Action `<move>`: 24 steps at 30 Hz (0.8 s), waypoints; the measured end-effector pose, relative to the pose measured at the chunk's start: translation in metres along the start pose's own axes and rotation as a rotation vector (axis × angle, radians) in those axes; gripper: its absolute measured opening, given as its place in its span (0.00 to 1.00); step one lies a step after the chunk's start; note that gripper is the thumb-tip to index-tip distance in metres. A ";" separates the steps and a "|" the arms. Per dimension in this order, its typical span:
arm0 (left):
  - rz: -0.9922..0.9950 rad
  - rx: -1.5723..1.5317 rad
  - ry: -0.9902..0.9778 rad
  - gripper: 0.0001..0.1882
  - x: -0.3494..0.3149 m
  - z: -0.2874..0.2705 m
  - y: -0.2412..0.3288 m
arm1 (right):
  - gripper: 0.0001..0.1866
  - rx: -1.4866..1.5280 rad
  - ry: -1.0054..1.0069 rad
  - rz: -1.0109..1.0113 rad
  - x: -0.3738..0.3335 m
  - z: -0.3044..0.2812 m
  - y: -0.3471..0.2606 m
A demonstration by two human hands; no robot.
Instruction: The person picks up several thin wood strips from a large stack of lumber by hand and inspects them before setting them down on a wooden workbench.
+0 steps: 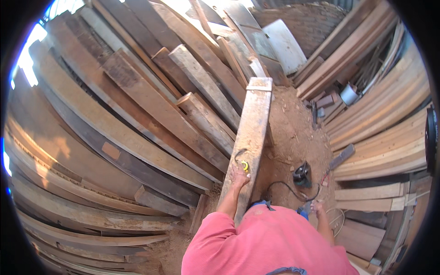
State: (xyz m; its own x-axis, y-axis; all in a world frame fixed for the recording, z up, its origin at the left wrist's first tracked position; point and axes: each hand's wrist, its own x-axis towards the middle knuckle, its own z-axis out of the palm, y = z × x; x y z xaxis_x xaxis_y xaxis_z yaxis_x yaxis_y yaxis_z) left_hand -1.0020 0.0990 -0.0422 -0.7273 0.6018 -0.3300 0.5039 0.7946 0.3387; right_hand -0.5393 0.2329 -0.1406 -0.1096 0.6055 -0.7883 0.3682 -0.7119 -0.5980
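Observation:
My left hand (238,177) is on a long, narrow wooden bench (255,117), with its fingers closed on a small round yellow tape measure (245,166). A short dark strap (239,153) lies on the wood just beyond the fingers. My right hand (316,206) is at my right side, beside my blue-clad knee (303,211). Its fingers look loosely apart, and I see nothing in them. In front of it, on the dusty ground, sits a black power tool (302,174) with a dark cable (275,184) curving back toward my knees.
Stacked planks (133,91) fan out along my left, some reaching close to the bench. More boards (380,156) line the right side. A metal can (349,94) and small tools stand among them. A white panel (285,46) leans at the far end. Sawdust covers the ground (293,119).

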 end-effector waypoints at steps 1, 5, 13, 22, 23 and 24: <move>0.005 -0.032 -0.055 0.54 0.011 -0.001 -0.009 | 0.06 -0.054 -0.038 -0.035 -0.007 0.017 -0.010; 0.001 0.072 -0.344 0.54 0.024 -0.014 -0.006 | 0.08 -0.326 -0.052 -0.067 -0.049 0.068 -0.034; 0.153 0.057 -0.169 0.26 0.034 -0.022 -0.017 | 0.03 -0.286 0.060 0.051 -0.072 0.062 -0.023; 0.464 -0.324 -0.644 0.19 -0.018 0.026 -0.016 | 0.09 -0.317 -0.133 -0.175 -0.067 0.108 -0.038; 0.462 -0.199 -0.679 0.20 -0.038 0.024 -0.001 | 0.12 -0.385 -0.201 -0.277 -0.067 0.117 -0.046; 0.454 -0.227 -0.749 0.19 -0.055 0.020 0.014 | 0.12 -0.377 -0.194 -0.284 -0.067 0.126 -0.052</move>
State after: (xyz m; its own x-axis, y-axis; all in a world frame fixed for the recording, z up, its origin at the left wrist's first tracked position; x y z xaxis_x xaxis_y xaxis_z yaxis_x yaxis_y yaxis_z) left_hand -0.9459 0.0783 -0.0367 0.0529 0.8109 -0.5827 0.5064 0.4812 0.7156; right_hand -0.6671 0.1851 -0.0748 -0.4096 0.6540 -0.6360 0.6026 -0.3295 -0.7269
